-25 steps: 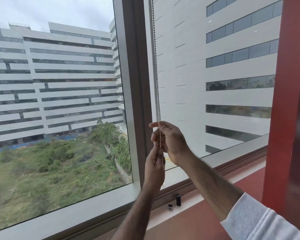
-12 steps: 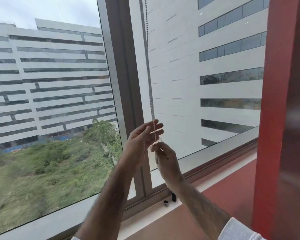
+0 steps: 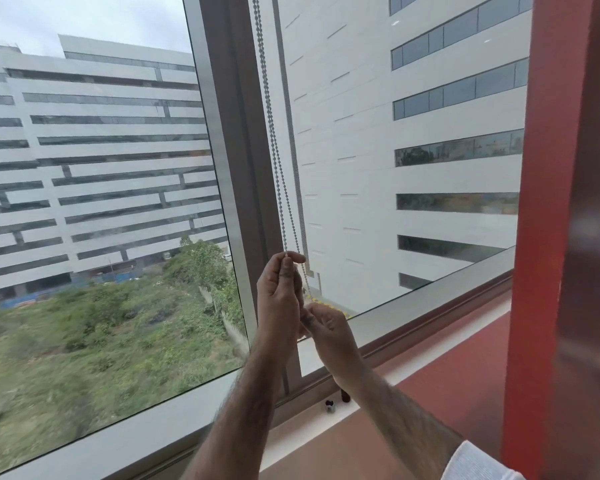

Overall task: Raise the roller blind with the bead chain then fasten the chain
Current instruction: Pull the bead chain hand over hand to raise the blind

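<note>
My left hand (image 3: 278, 299) pinches the thin, beaded metal chain (image 3: 274, 140) hanging above it, my right hand (image 3: 328, 332) curled on it just below.

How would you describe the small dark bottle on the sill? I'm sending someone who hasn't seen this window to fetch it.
Find the grey vertical window post between the two big panes, where the metal bead chain hangs, and follow it down to the pale sill. Just right of its foot stands the small dark bottle, partly hidden by the right forearm. Unlike the shorter, light-coloured, dark-topped piece beside it, it is dark all over.
</note>
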A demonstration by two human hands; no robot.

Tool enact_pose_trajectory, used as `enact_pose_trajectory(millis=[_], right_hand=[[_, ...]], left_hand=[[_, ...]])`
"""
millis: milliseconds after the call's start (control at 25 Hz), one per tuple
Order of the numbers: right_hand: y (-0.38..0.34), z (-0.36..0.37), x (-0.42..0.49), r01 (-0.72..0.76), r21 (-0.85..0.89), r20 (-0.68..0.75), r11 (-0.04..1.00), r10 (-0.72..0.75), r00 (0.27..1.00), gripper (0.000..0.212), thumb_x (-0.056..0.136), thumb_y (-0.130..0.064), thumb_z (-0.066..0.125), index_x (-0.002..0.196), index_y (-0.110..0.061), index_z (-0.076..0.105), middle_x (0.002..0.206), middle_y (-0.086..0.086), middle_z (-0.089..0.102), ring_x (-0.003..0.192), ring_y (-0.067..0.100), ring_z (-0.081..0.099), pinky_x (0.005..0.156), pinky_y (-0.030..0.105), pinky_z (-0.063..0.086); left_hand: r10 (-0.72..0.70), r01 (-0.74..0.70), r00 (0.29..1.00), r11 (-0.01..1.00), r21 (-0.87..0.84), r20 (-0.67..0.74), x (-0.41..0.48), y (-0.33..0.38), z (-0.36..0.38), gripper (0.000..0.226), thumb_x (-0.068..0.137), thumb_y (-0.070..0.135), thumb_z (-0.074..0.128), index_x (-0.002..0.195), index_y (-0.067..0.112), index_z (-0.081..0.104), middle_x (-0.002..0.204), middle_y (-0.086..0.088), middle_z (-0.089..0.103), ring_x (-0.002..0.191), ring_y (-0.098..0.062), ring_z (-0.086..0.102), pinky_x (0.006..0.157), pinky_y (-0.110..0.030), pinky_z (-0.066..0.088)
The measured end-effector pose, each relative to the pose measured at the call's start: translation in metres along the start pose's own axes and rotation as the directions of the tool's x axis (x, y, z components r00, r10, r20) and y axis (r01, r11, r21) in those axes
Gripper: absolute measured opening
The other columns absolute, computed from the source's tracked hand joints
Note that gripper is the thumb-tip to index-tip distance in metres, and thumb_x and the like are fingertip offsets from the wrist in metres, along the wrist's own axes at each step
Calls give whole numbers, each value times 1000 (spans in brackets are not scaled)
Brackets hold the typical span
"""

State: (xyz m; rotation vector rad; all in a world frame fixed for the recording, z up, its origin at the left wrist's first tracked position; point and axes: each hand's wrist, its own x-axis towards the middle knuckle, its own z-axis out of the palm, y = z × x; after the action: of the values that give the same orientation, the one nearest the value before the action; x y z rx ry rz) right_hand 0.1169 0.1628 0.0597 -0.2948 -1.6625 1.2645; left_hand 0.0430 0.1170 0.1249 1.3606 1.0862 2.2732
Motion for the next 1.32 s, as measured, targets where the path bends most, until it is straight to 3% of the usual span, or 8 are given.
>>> enact_pose_trajectory(millis=[120, 240, 400, 680, 920, 1160, 1240, 1320], right_hand=[[-25, -10, 16, 8, 57, -111, 998, -2, 994, 30, 86, -19, 55, 88, 3, 74, 94, 23, 75, 90, 25, 70, 86, 30, 53], [-63, -22, 43, 39, 170, -251, 985, 5, 968, 30, 83, -14, 48, 92, -6, 76, 100, 15, 79, 98, 26, 72, 90, 33, 53], [-91, -13, 56, -141, 223, 46, 965, 134, 990, 37, 108, -18, 36, 115, 0, 68, 105, 17, 78, 97, 32, 72, 90, 44, 52], [-75, 7, 35, -223, 211, 130, 952, 199, 971, 28, 109, -19, 44, 108, -1, 65, 90, 20, 71, 66, 22, 67, 57, 23, 51], [-66, 15, 34, -76, 233, -13, 969, 81, 997, 28, 109, -17, 43, 101, -1, 64, 56, 1, 37, 43, 9, 29, 42, 19, 26], [-39, 4, 24, 16, 76, -155, 997, -4, 988, 29, 108, -13, 46, 82, -6, 58, 48, -10, 33, 42, 5, 25, 40, 19, 24], [-24, -5, 13, 13, 11, -172, 1000, -10, 985, 30, 108, -15, 47, 82, -3, 57, 49, -14, 35, 45, 6, 27, 43, 21, 26], [-7, -10, 0, -5, -35, -181, 999, -1, 983, 29, 107, -13, 48, 80, -7, 58, 50, -16, 37, 48, 5, 29, 47, 19, 28]], left_hand=[[25, -24, 1000, 999, 27, -14, -4, -11, -5, 32, 110, 16, 43, 90, 24, 67, 57, 7, 35, 47, -8, 27, 42, -23, 24], [0, 3, 1000, 996, 89, -31, -17, -27, -13, 33, 111, 14, 42, 90, 22, 66, 58, 3, 34, 47, -11, 26, 43, -29, 21], [-79, 84, 996, 982, 171, -35, -39, -48, -23, 38, 111, 13, 42, 85, 28, 66, 57, 2, 34, 47, -12, 26, 42, -28, 21], [-149, 149, 989, 977, 154, -11, -51, -53, -26, 50, 110, 7, 40, 75, 34, 62, 52, 12, 37, 46, -4, 26, 41, -36, 20], [-106, 95, 993, 980, 177, 56, -55, -54, -25, 48, 110, 8, 42, 76, 35, 64, 54, 12, 41, 45, -4, 28, 39, -22, 26], [-289, 206, 917, 933, 294, 274, -58, -58, -36, 35, 105, 12, 50, 79, 30, 65, 60, 13, 51, 55, -6, 43, 55, -24, 38], [-366, 254, 864, 910, 329, 345, -45, -47, -47, 22, 100, 5, 55, 96, 16, 73, 78, 9, 73, 75, -7, 65, 73, -19, 49], [-359, 285, 886, 920, 268, 293, -28, -34, -50, 29, 94, 2, 54, 116, 7, 73, 108, -6, 80, 105, -15, 72, 94, -27, 54]])
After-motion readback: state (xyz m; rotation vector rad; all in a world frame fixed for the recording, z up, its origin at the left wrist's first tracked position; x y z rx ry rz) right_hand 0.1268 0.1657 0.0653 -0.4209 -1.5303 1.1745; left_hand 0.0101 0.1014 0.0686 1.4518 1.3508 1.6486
